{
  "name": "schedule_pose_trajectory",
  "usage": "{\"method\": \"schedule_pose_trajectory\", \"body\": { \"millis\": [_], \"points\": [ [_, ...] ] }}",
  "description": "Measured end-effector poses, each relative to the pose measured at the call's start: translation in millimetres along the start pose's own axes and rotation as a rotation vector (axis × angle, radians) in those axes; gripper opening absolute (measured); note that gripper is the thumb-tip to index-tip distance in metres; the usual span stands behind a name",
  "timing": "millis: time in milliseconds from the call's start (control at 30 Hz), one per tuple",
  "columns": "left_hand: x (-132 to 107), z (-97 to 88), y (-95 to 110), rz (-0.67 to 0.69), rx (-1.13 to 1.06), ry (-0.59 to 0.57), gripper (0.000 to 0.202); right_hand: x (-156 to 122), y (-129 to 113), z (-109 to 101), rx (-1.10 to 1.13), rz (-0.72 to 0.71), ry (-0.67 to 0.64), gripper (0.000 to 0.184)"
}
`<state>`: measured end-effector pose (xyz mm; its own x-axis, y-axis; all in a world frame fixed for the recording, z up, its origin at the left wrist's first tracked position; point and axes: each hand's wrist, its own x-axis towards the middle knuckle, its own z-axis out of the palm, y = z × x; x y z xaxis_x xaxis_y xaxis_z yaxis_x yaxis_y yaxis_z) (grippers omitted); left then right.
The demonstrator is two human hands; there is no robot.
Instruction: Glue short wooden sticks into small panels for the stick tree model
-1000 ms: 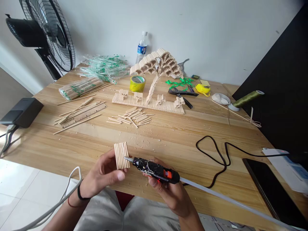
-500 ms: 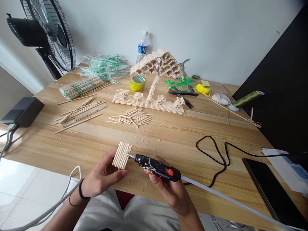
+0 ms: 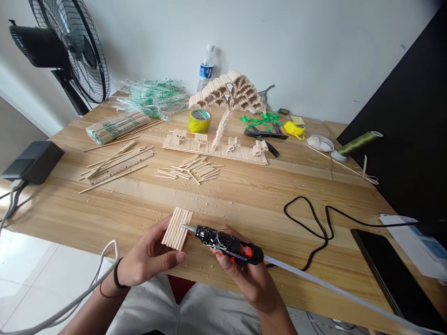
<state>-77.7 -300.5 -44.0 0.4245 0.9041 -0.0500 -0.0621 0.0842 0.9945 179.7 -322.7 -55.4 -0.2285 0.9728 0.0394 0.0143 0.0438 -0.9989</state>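
My left hand (image 3: pixel 150 256) holds a small panel of wooden sticks (image 3: pixel 176 229) laid side by side, tilted up above the table's front edge. The fingers behind the panel are mostly hidden. My right hand (image 3: pixel 244 274) is wrapped round a black and orange hot glue gun (image 3: pixel 226 244). The gun's metal nozzle points left and meets the panel near its right side; whether it touches is hard to tell. A long translucent glue stick (image 3: pixel 314 280) runs out of the gun's rear. Beyond my hands lies a pile of short cut sticks (image 3: pixel 195 168).
Behind the pile stands a stick-built tree model (image 3: pixel 223 123) on a slatted base. Left of it lie long sticks, a ruler (image 3: pixel 122 166) and a wrapped stick bundle (image 3: pixel 118 126). A black cable (image 3: pixel 310 232) loops at right beside a phone (image 3: pixel 391 274). A fan (image 3: pixel 70 46) stands back left.
The stick panel in my left hand has shifted slightly down and tilted a little. The glue gun's nozzle has moved slightly down with it.
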Motion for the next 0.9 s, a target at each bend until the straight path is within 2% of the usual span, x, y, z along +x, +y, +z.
{"method": "schedule_pose_trajectory", "body": {
  "millis": [233, 367, 567, 700, 900],
  "points": [
    [1, 2.2, 2, -0.009, 0.017, -0.005, 0.03, 6, -4, -3, -0.011, -0.069, -0.029, 0.033],
    [2, 2.9, 4, 0.023, 0.007, -0.054, 0.027, 4, -1, -1, -0.03, -0.032, -0.014, 0.034],
    [-2, 0.7, 0, -0.008, -0.056, 0.006, 0.043, -4, 5, 2, 0.03, 0.043, 0.075, 0.043],
    [0, 0.3, 1, 0.06, -0.011, 0.009, 0.036, -3, -1, 1, 0.027, 0.036, 0.033, 0.038],
    [9, -0.3, 7, 0.158, 0.042, -0.089, 0.047, -1, -4, 2, 0.064, 0.035, 0.003, 0.034]
  ]
}}
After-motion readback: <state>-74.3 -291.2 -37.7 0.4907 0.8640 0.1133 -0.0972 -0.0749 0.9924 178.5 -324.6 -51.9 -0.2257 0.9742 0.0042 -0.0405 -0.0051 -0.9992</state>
